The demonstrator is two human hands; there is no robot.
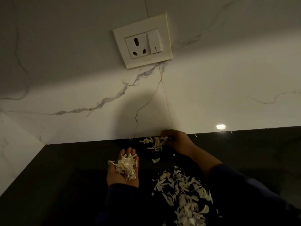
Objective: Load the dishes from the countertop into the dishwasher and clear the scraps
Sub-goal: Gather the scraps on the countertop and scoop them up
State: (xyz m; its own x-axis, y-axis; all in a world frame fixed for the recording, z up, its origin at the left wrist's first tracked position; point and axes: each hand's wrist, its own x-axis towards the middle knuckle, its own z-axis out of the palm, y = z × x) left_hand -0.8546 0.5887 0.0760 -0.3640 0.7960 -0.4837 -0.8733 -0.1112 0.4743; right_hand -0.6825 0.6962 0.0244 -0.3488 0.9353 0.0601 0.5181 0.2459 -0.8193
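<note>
While left hand lies flat, palm up, cupping scraps, right hand grip unclear beside wall.

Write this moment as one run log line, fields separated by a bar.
left hand: palm up, carrying scraps | right hand: gathering scraps at the wall | loose scraps: on countertop | dishes: none visible

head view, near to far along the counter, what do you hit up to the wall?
Big heap of pale scraps → left hand cupped palm up, holding scraps → lone scrap → small scrap cluster with the right hand on it → marble wall → socket plate.
</note>
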